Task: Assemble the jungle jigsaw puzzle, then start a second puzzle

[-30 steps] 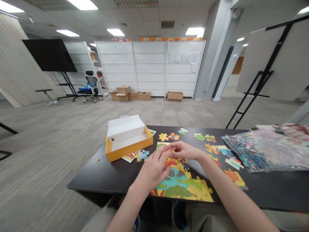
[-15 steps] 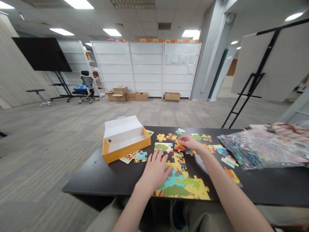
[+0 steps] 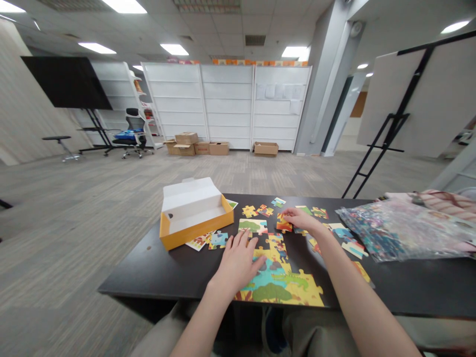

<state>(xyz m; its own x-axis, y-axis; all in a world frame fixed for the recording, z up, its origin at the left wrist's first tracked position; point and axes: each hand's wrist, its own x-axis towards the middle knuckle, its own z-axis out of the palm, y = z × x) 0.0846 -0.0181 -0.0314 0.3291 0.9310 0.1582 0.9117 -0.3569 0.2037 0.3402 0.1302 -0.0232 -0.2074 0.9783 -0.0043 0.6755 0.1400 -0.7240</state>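
Note:
A partly assembled jigsaw puzzle (image 3: 278,285) with a crocodile and a tree lies at the near edge of the black table (image 3: 137,280). My left hand (image 3: 238,263) rests on the table with its fingers apart, holding nothing, and touches the puzzle's left side. My right hand (image 3: 301,220) is farther up the table, its fingertips pinching an orange-red puzzle piece (image 3: 283,224). A small joined section (image 3: 253,226) with green and white areas lies just beyond a gap in the puzzle. Several loose pieces (image 3: 265,210) are scattered near my right hand.
An open yellow-and-white puzzle box (image 3: 193,218) stands on the table's left, with loose pieces (image 3: 217,240) at its front. A clear plastic bag (image 3: 394,233) of printed material lies at the right. Easel boards (image 3: 394,99) stand beyond the table.
My hands have separated since the oldest frame. The left hand has flattened on the table beside the puzzle, while the right has carried the orange-red piece up the table and slightly right.

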